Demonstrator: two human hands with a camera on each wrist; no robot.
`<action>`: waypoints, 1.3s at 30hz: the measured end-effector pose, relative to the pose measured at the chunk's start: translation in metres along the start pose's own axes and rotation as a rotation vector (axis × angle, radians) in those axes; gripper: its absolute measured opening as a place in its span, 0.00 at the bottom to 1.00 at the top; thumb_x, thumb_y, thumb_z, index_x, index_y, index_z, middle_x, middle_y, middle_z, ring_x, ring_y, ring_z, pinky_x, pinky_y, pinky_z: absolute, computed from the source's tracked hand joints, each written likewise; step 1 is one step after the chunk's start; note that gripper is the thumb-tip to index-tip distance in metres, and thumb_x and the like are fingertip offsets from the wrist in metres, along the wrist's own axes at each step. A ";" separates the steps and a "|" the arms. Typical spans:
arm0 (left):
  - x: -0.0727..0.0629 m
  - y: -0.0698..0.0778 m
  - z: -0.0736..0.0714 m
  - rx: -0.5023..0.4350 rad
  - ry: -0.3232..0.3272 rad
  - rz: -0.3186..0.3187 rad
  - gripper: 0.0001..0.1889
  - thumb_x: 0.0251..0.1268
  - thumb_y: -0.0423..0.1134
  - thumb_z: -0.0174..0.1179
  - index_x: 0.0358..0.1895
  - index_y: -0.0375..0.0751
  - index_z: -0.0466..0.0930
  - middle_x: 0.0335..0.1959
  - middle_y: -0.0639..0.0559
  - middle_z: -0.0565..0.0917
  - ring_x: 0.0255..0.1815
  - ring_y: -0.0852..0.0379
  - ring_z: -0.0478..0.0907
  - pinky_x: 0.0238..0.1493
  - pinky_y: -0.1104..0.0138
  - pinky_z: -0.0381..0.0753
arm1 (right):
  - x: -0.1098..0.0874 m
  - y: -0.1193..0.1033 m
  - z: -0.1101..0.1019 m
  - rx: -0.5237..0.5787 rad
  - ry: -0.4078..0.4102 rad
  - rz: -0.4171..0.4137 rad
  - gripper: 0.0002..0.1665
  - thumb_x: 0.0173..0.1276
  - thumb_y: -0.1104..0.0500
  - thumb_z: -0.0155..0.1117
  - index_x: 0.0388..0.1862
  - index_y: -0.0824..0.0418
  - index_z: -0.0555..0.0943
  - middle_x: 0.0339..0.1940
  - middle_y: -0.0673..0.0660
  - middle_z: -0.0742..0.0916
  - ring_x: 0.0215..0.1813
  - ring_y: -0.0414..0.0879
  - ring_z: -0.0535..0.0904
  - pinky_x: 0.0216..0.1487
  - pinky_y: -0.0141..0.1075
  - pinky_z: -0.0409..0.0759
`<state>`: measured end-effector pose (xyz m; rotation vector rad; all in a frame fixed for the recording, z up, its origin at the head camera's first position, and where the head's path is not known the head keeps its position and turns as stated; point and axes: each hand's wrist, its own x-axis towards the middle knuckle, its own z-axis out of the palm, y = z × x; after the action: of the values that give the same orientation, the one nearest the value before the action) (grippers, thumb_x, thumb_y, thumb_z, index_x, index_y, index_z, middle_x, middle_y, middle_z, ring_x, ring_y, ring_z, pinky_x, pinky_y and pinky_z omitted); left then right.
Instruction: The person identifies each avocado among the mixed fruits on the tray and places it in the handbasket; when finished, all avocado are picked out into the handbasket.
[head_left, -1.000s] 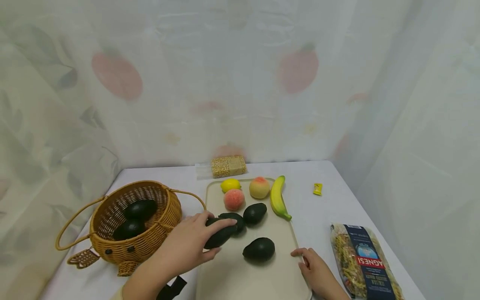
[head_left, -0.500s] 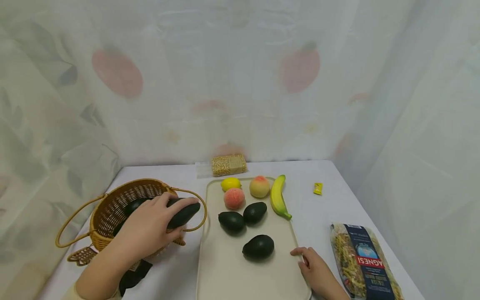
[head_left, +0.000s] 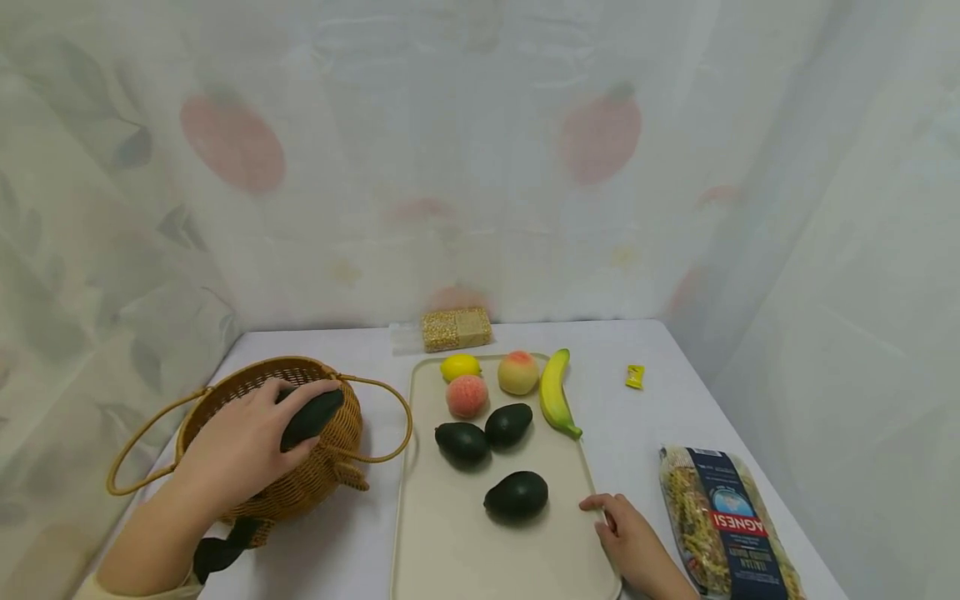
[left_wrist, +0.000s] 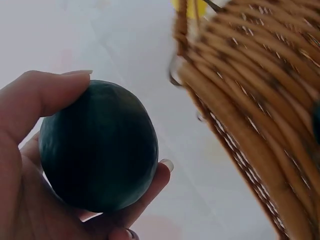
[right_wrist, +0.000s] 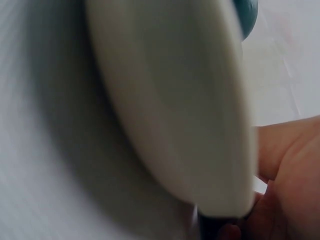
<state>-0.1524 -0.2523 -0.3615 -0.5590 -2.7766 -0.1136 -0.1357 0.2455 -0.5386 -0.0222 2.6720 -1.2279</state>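
Observation:
My left hand (head_left: 236, 450) grips a dark green avocado (head_left: 313, 417) over the wicker basket (head_left: 330, 454) on the left, hiding most of the basket's inside. In the left wrist view, thumb and fingers wrap the avocado's sides, with the basket rim just to the right. At the right edge of the beige tray (head_left: 450, 542), my right hand (head_left: 636, 543) holds the rim, index finger lying over it. Three avocados (head_left: 517, 496) lie on the tray, two of them side by side near its middle.
Farther back on the tray are a lemon (head_left: 460, 367), a pink peach (head_left: 467, 397), a yellowish peach (head_left: 517, 372) and a banana (head_left: 557, 396). A pasta bag (head_left: 727, 525) lies right of the right hand. Behind the tray is a bag of yellow kernels (head_left: 456, 329); a yellow packet (head_left: 634, 377) sits back right.
My left hand has lifted an avocado off the tray and carried it left, past the looped handle, to above the basket. The right hand has stayed at the tray's edge.

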 end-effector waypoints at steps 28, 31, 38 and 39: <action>-0.016 -0.080 0.031 -0.099 -0.369 -0.227 0.42 0.64 0.45 0.74 0.79 0.51 0.61 0.47 0.22 0.75 0.25 0.46 0.78 0.23 0.51 0.77 | -0.002 -0.002 0.000 -0.001 0.006 0.000 0.18 0.73 0.74 0.61 0.54 0.56 0.84 0.31 0.55 0.69 0.31 0.48 0.64 0.29 0.36 0.62; -0.017 -0.084 0.036 -0.136 -0.412 -0.236 0.43 0.66 0.47 0.73 0.80 0.49 0.60 0.54 0.14 0.72 0.29 0.42 0.81 0.25 0.50 0.78 | -0.001 -0.002 0.000 -0.003 0.007 -0.003 0.18 0.73 0.74 0.61 0.53 0.56 0.84 0.31 0.55 0.69 0.31 0.48 0.64 0.29 0.36 0.62; -0.015 -0.087 0.039 -0.214 -0.478 -0.232 0.46 0.68 0.45 0.72 0.81 0.42 0.53 0.36 0.37 0.82 0.30 0.50 0.79 0.29 0.53 0.77 | 0.000 -0.002 0.001 -0.002 0.007 0.008 0.18 0.74 0.74 0.61 0.53 0.56 0.84 0.31 0.55 0.70 0.31 0.48 0.65 0.29 0.36 0.63; -0.015 -0.087 0.039 -0.225 -0.481 -0.227 0.46 0.68 0.44 0.72 0.81 0.41 0.52 0.31 0.43 0.82 0.28 0.52 0.78 0.28 0.55 0.76 | 0.000 -0.002 0.001 -0.002 0.008 0.011 0.18 0.74 0.74 0.61 0.53 0.56 0.84 0.31 0.55 0.70 0.31 0.48 0.65 0.29 0.36 0.62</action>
<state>-0.1844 -0.3326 -0.4047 -0.3549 -3.3182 -0.3922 -0.1357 0.2432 -0.5374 -0.0026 2.6763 -1.2247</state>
